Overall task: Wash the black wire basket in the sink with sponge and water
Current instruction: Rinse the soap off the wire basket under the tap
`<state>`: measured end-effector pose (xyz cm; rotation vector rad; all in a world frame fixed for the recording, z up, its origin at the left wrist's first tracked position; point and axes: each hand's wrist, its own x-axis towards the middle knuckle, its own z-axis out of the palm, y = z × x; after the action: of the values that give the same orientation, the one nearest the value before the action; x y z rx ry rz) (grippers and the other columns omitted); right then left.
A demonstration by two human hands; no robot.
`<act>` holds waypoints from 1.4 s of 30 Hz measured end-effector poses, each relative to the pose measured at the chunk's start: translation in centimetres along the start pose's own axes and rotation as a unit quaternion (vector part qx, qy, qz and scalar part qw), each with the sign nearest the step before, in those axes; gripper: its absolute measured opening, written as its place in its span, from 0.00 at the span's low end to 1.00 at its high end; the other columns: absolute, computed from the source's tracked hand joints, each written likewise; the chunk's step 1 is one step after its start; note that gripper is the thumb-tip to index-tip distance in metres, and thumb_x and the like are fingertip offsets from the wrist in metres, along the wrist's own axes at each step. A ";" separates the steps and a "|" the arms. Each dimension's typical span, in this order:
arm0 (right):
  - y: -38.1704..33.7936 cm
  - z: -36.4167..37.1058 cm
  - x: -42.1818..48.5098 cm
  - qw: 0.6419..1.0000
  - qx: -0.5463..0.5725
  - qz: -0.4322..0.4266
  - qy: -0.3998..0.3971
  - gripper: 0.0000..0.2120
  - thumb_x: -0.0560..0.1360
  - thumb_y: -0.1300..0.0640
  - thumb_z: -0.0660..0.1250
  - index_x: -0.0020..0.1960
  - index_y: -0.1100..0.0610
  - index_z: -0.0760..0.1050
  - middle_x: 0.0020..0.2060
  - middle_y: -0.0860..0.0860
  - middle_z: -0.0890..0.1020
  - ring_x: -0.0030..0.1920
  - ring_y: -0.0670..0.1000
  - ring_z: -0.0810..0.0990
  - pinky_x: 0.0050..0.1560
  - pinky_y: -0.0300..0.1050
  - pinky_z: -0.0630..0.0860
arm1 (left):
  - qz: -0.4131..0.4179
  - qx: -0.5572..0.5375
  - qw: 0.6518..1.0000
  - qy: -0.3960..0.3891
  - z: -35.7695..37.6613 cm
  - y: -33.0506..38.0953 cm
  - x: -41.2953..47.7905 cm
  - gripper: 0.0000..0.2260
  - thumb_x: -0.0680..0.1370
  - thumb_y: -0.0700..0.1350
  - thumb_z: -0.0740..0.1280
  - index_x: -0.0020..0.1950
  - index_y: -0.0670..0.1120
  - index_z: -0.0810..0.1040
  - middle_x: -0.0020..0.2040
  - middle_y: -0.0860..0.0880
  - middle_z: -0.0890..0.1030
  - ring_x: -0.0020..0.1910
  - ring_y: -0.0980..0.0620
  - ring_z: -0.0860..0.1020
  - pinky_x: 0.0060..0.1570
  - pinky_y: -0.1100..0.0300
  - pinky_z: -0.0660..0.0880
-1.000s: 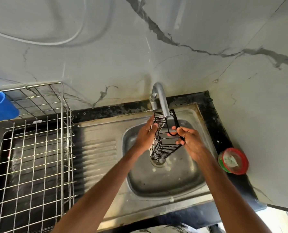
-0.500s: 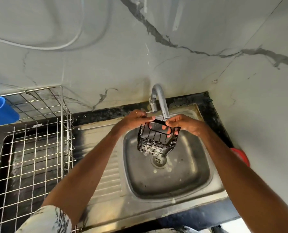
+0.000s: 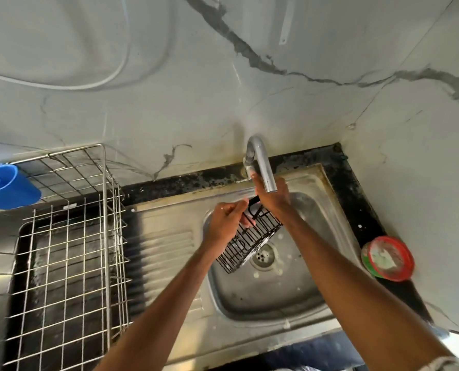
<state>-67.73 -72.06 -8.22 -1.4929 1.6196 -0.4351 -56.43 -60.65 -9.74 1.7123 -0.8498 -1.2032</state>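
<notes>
The black wire basket (image 3: pixel 249 243) hangs tilted over the steel sink (image 3: pixel 271 298), just left of the drain (image 3: pixel 263 257). My left hand (image 3: pixel 227 220) grips its upper rim by the black hook handle. My right hand (image 3: pixel 272 200) lies over the basket's far top edge, under the spout of the tap (image 3: pixel 263 167). Its fingertips reach up to the tap's base, partly hidden by the spout, so I cannot tell what they grip. No water stream is visible and no sponge is in view.
A steel wire dish rack (image 3: pixel 67 263) stands on the drainboard at left, with a blue plastic cup (image 3: pixel 7 187) hooked on its back corner. A red and green round container (image 3: pixel 387 258) sits on the black counter right of the sink. Marble wall rises behind.
The basket has tipped and dropped left, held by my left hand. My right hand has left the handle and moved up towards the tap's base.
</notes>
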 end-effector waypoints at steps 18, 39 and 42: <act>3.7 0.7 -6.6 0.961 -0.222 -0.103 -0.129 0.36 0.83 0.37 0.40 0.82 0.60 0.43 0.82 0.58 0.47 0.81 0.55 0.44 0.80 0.57 0.44 | -0.092 -0.241 0.935 0.243 2.9 -1.1 -4.8 0.16 0.81 0.45 0.72 0.34 0.41 0.82 0.27 0.47 0.81 0.27 0.50 0.76 0.32 0.57 0.75; 2.4 -0.8 -9.6 0.930 -0.240 -0.246 -0.130 0.34 0.82 0.38 0.37 0.81 0.55 0.36 0.81 0.52 0.38 0.80 0.50 0.35 0.80 0.49 0.38 | -0.148 -0.405 0.850 0.304 2.5 1.3 -3.8 0.08 0.79 0.41 0.72 0.40 0.44 0.84 0.31 0.50 0.84 0.30 0.55 0.81 0.37 0.61 0.77; 2.1 -1.2 -7.9 0.948 -0.217 -0.187 -0.137 0.34 0.83 0.39 0.41 0.82 0.56 0.37 0.81 0.56 0.42 0.81 0.57 0.40 0.80 0.54 0.43 | -0.168 -0.400 0.844 0.316 2.6 1.3 -3.4 0.07 0.79 0.42 0.73 0.41 0.44 0.83 0.30 0.51 0.83 0.28 0.56 0.80 0.36 0.61 0.77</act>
<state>-70.71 -64.66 -6.27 -2.1055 1.2592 -0.0600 -60.01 -58.89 -7.74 1.3945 0.3514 -0.8999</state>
